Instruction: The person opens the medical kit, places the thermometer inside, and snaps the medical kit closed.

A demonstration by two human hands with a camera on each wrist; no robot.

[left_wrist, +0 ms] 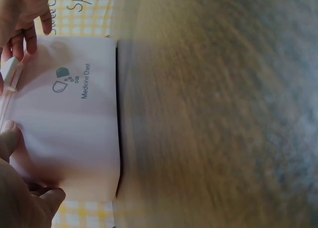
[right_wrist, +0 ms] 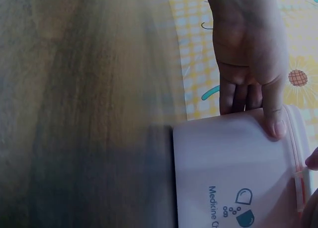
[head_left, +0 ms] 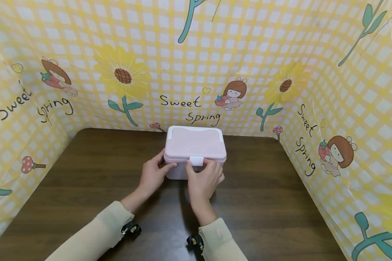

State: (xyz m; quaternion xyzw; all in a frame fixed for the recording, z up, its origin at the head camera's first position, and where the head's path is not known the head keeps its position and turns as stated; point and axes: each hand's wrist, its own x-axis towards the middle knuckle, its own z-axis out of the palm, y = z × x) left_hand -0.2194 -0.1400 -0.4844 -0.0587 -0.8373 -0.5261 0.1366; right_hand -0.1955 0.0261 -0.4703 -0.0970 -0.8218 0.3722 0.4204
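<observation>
A pale pink medicine box [head_left: 196, 143] with a white-edged lid stands upright on the table, its lid down. My left hand [head_left: 151, 175] grips the box's left side, thumb on the front just under the lid and fingers around the side. At the front middle, my right hand [head_left: 204, 181] pinches the white latch [head_left: 196, 161] between thumb and fingers. In the left wrist view the latch [left_wrist: 13, 74] tilts out from the front wall. "Medicine Chest" and a capsule print [right_wrist: 243, 210] mark the front in the right wrist view. The box's inside is hidden.
The dark brown wooden table [head_left: 264, 203] spreads around the box. Yellow checked cloth [head_left: 183, 65] with flowers and "Sweet Spring" lettering walls in the back and both sides, close behind the box. Black wrist-camera mounts [head_left: 130, 230] sit at both sleeves.
</observation>
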